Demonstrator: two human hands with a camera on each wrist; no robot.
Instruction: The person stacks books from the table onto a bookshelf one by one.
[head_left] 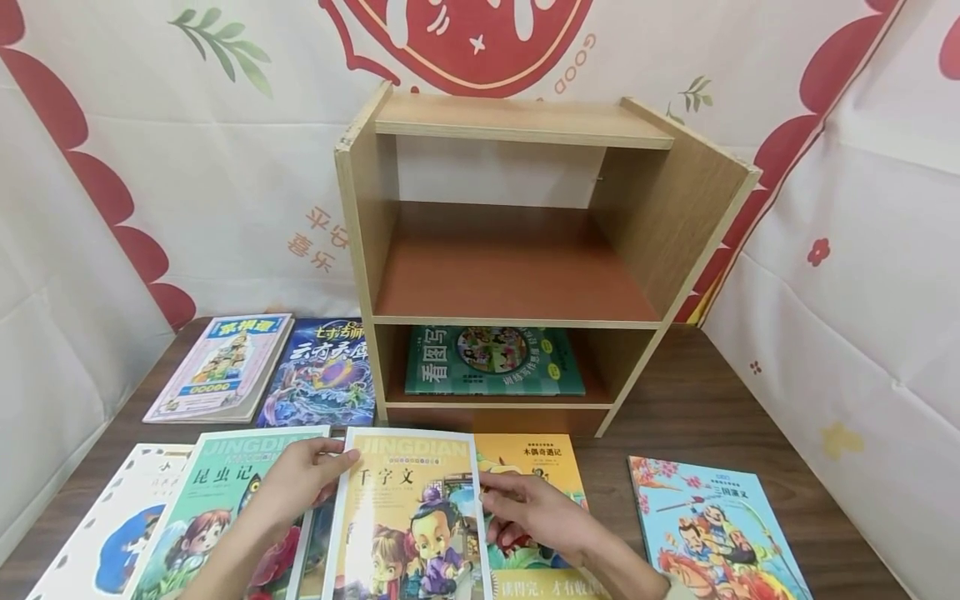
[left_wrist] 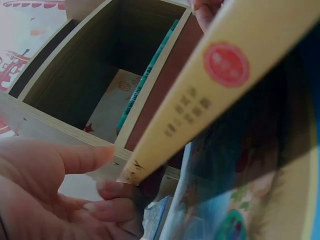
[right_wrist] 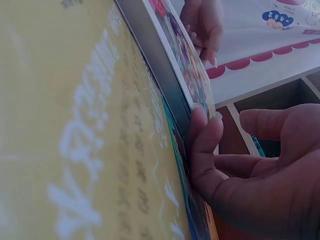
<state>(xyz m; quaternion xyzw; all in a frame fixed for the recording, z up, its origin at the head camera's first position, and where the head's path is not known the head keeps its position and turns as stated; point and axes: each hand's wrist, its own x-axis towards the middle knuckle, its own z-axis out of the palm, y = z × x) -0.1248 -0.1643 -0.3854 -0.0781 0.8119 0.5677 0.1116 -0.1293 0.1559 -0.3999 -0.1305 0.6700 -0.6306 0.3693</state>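
A yellow-cream picture book [head_left: 420,500] with two cartoon children faces up in the head view, between both hands. My left hand [head_left: 303,475] holds its upper left corner, thumb at the cover edge; in the left wrist view, the curled fingers [left_wrist: 117,207] meet the end of the yellow spine [left_wrist: 200,95]. At the right edge, my right hand [head_left: 540,512] touches the book with its fingers. Seen from the right wrist, those fingertips [right_wrist: 200,120] lie along the book's edge, while the thumb [right_wrist: 262,122] stands apart. The book's lower end is cut off by the frame.
Behind stands a wooden shelf [head_left: 517,321] with green books [head_left: 495,362] in its lower compartment. A green book [head_left: 217,500] and a white book [head_left: 105,533] lie left, an orange book [head_left: 536,450] beside the right hand, a light-blue book [head_left: 712,517] farther right. Two books lie back left.
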